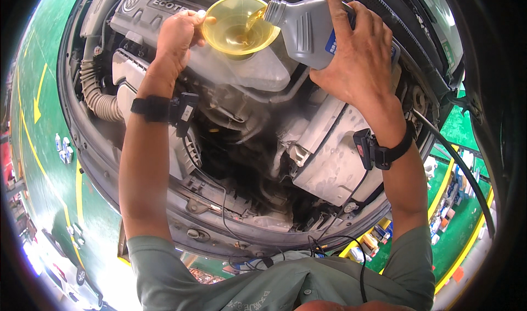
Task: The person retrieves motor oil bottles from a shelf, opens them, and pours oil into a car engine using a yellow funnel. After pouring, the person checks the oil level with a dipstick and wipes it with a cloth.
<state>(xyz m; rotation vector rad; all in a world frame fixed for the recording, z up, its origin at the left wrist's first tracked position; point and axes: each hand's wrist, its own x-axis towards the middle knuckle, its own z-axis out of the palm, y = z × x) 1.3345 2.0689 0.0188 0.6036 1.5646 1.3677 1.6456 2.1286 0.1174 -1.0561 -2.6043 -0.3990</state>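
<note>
A yellow see-through funnel (236, 28) stands over the engine cover (156, 14). My left hand (180, 39) pinches its left rim between thumb and fingers. Tilted on its side, a grey oil bottle (307, 31) has its open neck over the funnel's right rim. Amber oil (254, 20) runs from the neck into the funnel, and some lies in the bowl. My right hand (359, 50) wraps round the bottle's body, thumb below and fingers over the top. The funnel's lower end is hidden.
A ribbed air hose (97, 91) runs down the left of the engine bay. A dusty box cover (340, 157) sits at the right. Thin cables (225, 206) hang from both wrist straps. A prop rod (461, 168) slants at the right. A white car (63, 267) stands lower left.
</note>
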